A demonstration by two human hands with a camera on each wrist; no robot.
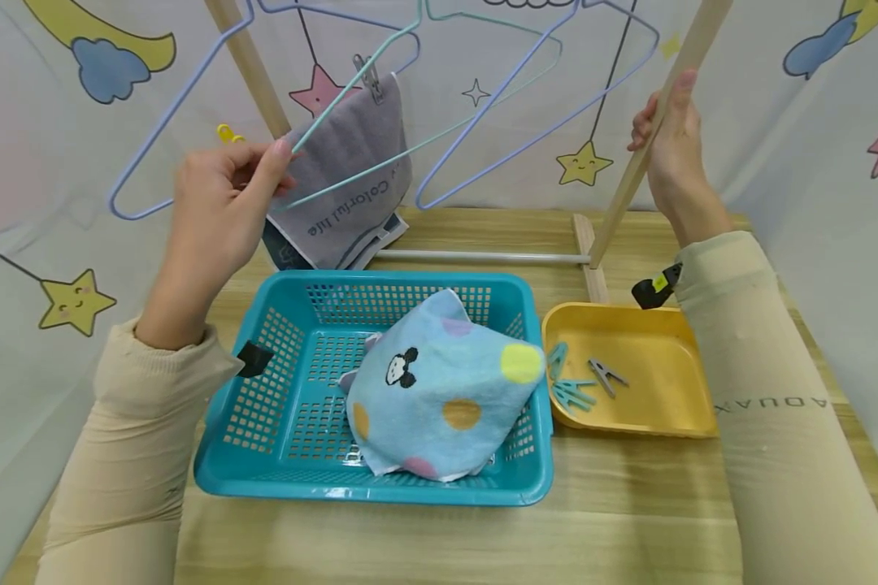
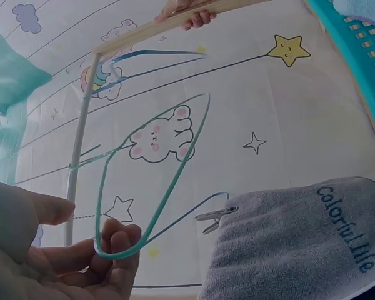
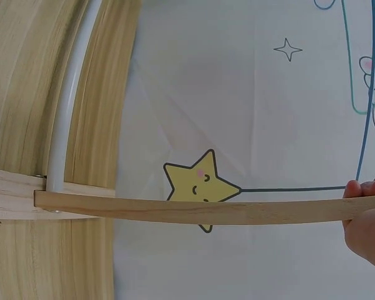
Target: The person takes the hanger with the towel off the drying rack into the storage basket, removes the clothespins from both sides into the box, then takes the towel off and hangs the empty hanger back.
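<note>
At the left corner of a mint-green clothes hanger (image 1: 380, 167), my left hand (image 1: 223, 195) holds the wire in curled fingers. In the left wrist view, those fingers bend round the hanger (image 2: 169, 187) while the thumb stands apart. My right hand (image 1: 676, 150) grips the upright wooden post (image 1: 632, 175) of a drying rack; the right wrist view shows its fingers wrapped on that post (image 3: 237, 212). Behind the left hand hangs a grey towel (image 1: 351, 162) with "Colorful life" lettering, held at its top by a metal-coloured clothespin (image 1: 369, 77). Blue hangers (image 1: 475, 134) hang at either side.
A teal basket (image 1: 373, 491) below contains a crumpled blue spotted towel (image 1: 439, 390). To its right, a yellow tray (image 1: 666, 366) holds several clothespins (image 1: 574, 394). A white bar (image 1: 483, 257) runs low between the rack's feet. Printed curtains surround the wooden table (image 1: 593, 504).
</note>
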